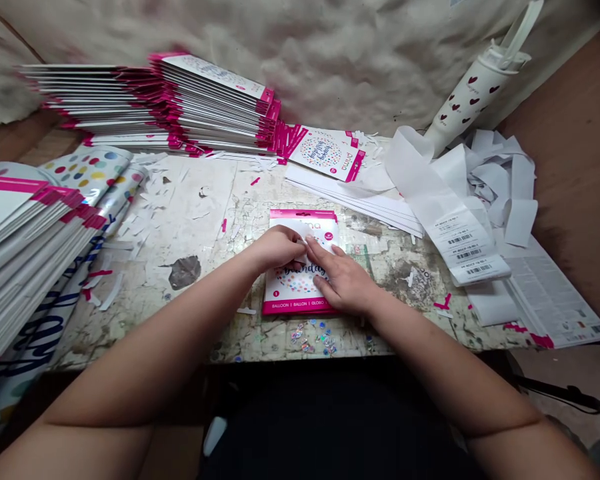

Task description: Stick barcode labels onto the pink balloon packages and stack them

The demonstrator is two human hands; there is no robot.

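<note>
A white and pink balloon packet lies on the worktable in front of me, printed with "birthday" and coloured dots. Another pink edge shows behind its right side. Over the packet's upper middle, my left hand is closed, thumb and fingers pinched together; whatever they hold is hidden. My right hand rests on the packet's right half with its fingers stretched out flat. Its index fingertip comes close to the left fingers; I cannot tell whether they touch.
Tall stacks of packets stand at the back left, with another stack at the near left. One packet lies at the back on white sheets. To the right are a barcode label strip and a heart-patterned tumbler. Paper scraps litter the table.
</note>
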